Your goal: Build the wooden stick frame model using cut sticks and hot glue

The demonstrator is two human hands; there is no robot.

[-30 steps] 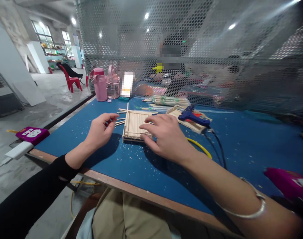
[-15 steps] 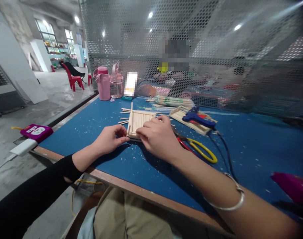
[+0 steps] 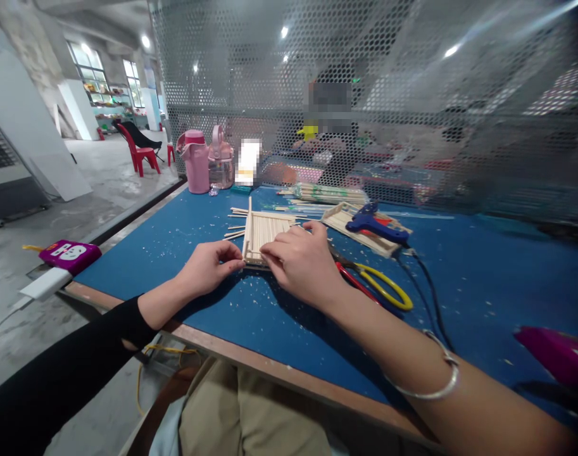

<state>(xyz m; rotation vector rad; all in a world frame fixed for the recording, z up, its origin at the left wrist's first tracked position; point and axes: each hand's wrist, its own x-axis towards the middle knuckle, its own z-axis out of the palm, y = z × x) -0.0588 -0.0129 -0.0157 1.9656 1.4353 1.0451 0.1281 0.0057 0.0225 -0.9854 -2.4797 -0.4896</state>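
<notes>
A flat square panel of wooden sticks (image 3: 264,229) lies on the blue table (image 3: 184,240). My left hand (image 3: 207,267) pinches at the panel's near left corner with its fingertips together. On the near edge of the panel rests my right hand (image 3: 304,263), fingers curled and pressing on the sticks. Whether a loose stick is held between the fingers is hidden. Several loose sticks (image 3: 236,221) lie just left of the panel.
Yellow-handled scissors (image 3: 381,286) lie right of my right hand. A blue glue gun (image 3: 376,223) rests on a second stick panel (image 3: 342,218), its cable running right. Pink bottles (image 3: 197,162) and a stick bundle (image 3: 329,192) stand at the back. A magenta power strip (image 3: 69,254) sits left.
My left hand came down from above the table to the panel's near left corner. My right hand slid nearer along the panel, uncovering the scissors.
</notes>
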